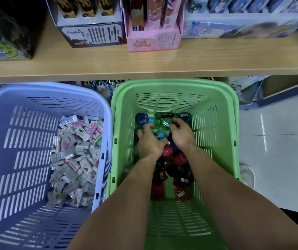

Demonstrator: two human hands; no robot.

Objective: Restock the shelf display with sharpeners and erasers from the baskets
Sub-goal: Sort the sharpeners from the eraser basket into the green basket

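Observation:
Both my hands reach down into the green basket (216, 123), which holds several round plastic sharpeners (168, 170) in blue, green, red and pink. My left hand (150, 143) lies over the pile with its fingers curled around sharpeners near a light blue one (159, 135). My right hand (181, 133) curls its fingers onto a green sharpener (165, 123). The lilac basket (18, 123) to the left is filled with several small boxed erasers (76, 156). The wooden shelf (144, 60) runs across just beyond both baskets.
On the shelf stand a dark pen display box (92, 35), a pink display box (153, 38), a blue illustrated box (234, 29) and a dark box (5, 33) at the left. Bare shelf front lies before them. White tiled floor (274, 141) is to the right.

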